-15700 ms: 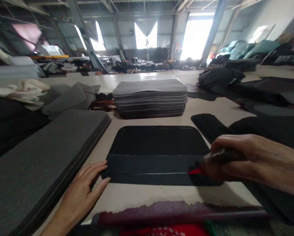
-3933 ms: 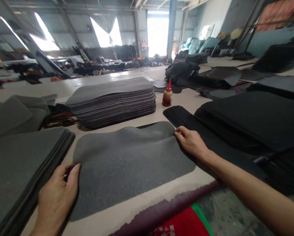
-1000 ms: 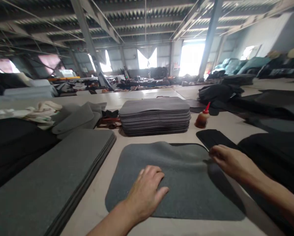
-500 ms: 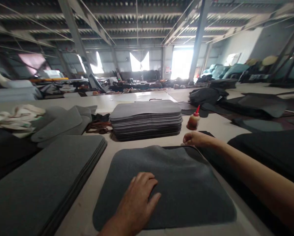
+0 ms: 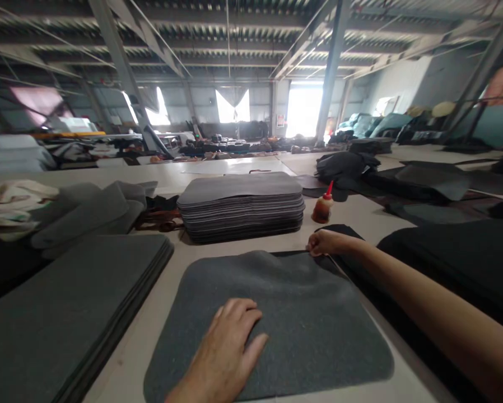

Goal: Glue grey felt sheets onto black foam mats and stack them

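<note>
A dark grey sheet with rounded corners lies on the table in front of me, rippled along its far edge. My left hand rests on it, fingers stretched and thumb apart. At the far right corner my right hand is closed in a pinch on the sheet's edge, where a darker layer shows underneath. Just beyond that hand stands a small bottle of brown liquid with a red nozzle. Behind the sheet sits a neat stack of grey rounded sheets.
A stack of large dark sheets lies at left, with loose grey pieces and a pale cloth behind it. Black material covers the right side. Farther back are a dark bundle and more flat pieces.
My right hand has come down onto the sheet's far right corner and pinches it. The left hand stays on the sheet. The whole view has shifted slightly.
</note>
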The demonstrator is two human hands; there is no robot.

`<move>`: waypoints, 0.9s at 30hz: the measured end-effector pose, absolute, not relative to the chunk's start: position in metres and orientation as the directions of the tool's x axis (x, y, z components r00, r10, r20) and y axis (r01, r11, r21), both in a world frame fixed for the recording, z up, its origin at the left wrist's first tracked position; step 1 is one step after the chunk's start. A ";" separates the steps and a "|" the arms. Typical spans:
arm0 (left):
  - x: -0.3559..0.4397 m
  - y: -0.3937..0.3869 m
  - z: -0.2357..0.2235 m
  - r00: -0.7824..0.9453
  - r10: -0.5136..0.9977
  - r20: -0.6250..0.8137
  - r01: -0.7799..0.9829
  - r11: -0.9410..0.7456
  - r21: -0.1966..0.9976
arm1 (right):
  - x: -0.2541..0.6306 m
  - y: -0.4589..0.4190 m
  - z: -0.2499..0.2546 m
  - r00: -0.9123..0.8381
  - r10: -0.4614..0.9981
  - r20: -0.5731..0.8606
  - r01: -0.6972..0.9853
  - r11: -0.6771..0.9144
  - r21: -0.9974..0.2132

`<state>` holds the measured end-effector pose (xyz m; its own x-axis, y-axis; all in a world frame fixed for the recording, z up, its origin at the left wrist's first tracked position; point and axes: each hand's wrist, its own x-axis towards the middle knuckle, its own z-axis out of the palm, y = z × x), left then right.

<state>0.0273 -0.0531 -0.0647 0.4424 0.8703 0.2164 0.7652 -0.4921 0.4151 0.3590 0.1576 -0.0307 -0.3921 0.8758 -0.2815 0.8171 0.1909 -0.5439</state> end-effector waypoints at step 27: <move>0.030 -0.054 -0.062 0.447 0.872 0.200 0.768 -0.488 0.414 | 0.368 0.138 -0.035 -0.207 0.976 0.065 0.906 0.216 -0.363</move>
